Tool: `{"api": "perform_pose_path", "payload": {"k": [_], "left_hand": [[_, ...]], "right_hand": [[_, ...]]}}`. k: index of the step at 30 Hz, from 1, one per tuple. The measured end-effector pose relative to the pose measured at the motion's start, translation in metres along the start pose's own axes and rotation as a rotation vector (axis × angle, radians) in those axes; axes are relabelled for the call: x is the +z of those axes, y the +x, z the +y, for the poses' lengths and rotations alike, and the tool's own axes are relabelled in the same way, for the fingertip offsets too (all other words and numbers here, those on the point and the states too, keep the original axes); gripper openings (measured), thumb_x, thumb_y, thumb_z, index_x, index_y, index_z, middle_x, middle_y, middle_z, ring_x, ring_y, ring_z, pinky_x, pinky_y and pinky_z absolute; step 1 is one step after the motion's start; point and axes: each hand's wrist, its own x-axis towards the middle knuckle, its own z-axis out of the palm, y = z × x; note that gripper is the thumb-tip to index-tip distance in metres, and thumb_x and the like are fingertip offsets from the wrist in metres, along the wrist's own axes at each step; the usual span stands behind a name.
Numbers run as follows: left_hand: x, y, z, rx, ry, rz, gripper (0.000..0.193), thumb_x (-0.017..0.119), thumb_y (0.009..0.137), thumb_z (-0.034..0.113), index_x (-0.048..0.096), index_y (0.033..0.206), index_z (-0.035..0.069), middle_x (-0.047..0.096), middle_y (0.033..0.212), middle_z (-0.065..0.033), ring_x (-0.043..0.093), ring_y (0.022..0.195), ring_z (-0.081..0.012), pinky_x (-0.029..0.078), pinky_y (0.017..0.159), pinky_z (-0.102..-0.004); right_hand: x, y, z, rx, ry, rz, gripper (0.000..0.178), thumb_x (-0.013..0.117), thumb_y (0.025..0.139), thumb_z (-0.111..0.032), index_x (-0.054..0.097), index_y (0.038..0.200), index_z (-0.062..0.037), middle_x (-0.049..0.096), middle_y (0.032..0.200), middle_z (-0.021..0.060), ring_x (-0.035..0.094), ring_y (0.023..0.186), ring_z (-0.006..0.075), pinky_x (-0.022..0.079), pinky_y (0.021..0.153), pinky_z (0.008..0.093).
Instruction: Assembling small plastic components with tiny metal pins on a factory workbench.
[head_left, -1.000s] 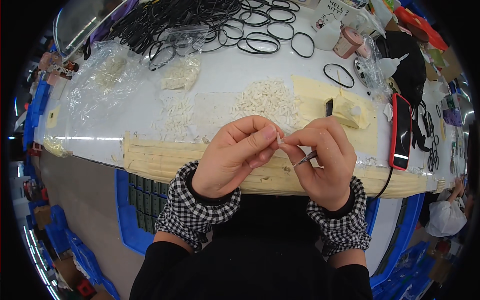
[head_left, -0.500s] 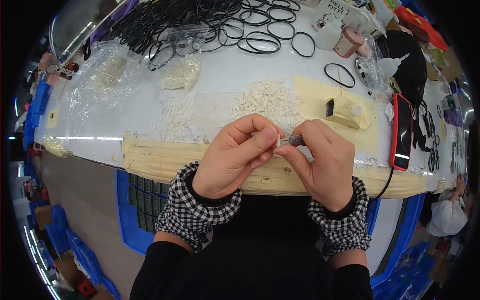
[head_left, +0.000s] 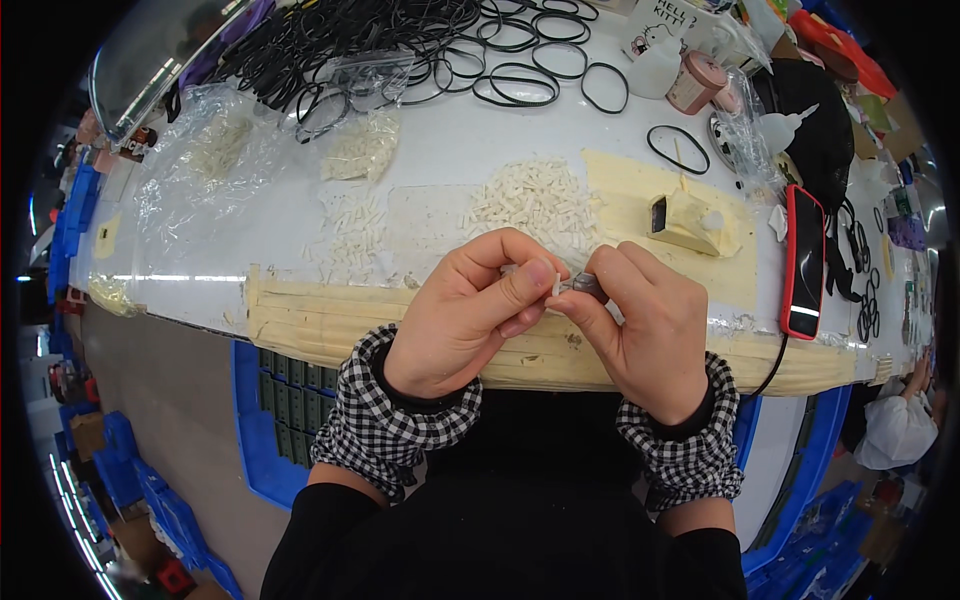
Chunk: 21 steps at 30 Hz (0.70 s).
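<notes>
Cluttered white worktable [head_left: 450, 142], clock centred where the hands meet: crinkly clear bag [head_left: 215, 145] at 10, left hand [head_left: 465, 315] at 8 pinching a tiny white piece [head_left: 557, 284] dead centre, loose white pile [head_left: 530, 198] at 12, right hand [head_left: 652, 325] at 4, fingers closed round a small grey tool [head_left: 588, 284], red-cased phone [head_left: 803, 255] at 3.

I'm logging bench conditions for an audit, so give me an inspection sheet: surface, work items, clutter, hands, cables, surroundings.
Surface: white table, yellowish covering along its front edge.
Work items: small white piece at the fingertips; pile of white pieces beyond.
Clutter: heaped black bands, clear plastic bag, red-cased phone.
Hands: left hand pinches the white piece; right hand grips a grey tool, type unclear.
Cables: black cable near the phone's lower end.
Surroundings: blue crate below, grey floor.
</notes>
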Motion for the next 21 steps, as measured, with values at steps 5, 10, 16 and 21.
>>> {"api": "perform_pose_path", "payload": {"k": [5, 10, 16, 21], "left_hand": [[0.000, 0.001, 0.000, -0.004, 0.005, 0.000, 0.015, 0.055, 0.097, 0.018, 0.055, 0.093, 0.004, 0.053, 0.084, -0.0007, 0.041, 0.069, -0.0057, 0.035, 0.062, -0.0175], [0.002, 0.001, 0.001, -0.002, -0.001, 0.059, 0.016, 0.052, 0.098, 0.019, 0.054, 0.094, 0.004, 0.054, 0.086, -0.0030, 0.042, 0.069, -0.0059, 0.034, 0.059, -0.0170], [0.000, 0.005, 0.002, 0.032, -0.100, 0.111, 0.019, 0.049, 0.098, 0.017, 0.054, 0.106, 0.001, 0.061, 0.093, -0.0071, 0.053, 0.077, -0.0096, 0.043, 0.066, -0.0215], [-0.003, 0.005, 0.000, 0.037, -0.189, 0.117, 0.022, 0.048, 0.097, 0.015, 0.052, 0.111, -0.001, 0.059, 0.096, -0.0094, 0.055, 0.082, -0.0125, 0.044, 0.069, -0.0236]], "right_hand": [[-0.001, -0.001, -0.001, 0.004, 0.013, -0.012, 0.035, 0.071, 0.081, -0.030, 0.051, 0.071, -0.0032, 0.047, 0.060, 0.0077, 0.048, 0.051, 0.0242, 0.037, 0.046, 0.0318], [-0.005, -0.001, 0.012, 0.026, 0.072, 0.078, 0.031, 0.073, 0.080, -0.029, 0.054, 0.073, -0.0060, 0.051, 0.064, 0.0048, 0.054, 0.053, 0.0215, 0.040, 0.046, 0.0303], [-0.004, -0.010, 0.023, 0.171, 0.120, 0.130, 0.012, 0.070, 0.079, -0.007, 0.060, 0.084, -0.0040, 0.055, 0.075, 0.0070, 0.057, 0.058, 0.0235, 0.044, 0.052, 0.0314], [0.000, -0.012, 0.023, 0.101, 0.044, -0.030, 0.014, 0.069, 0.078, -0.009, 0.060, 0.088, -0.0068, 0.054, 0.080, 0.0067, 0.059, 0.063, 0.0248, 0.046, 0.055, 0.0333]]}}
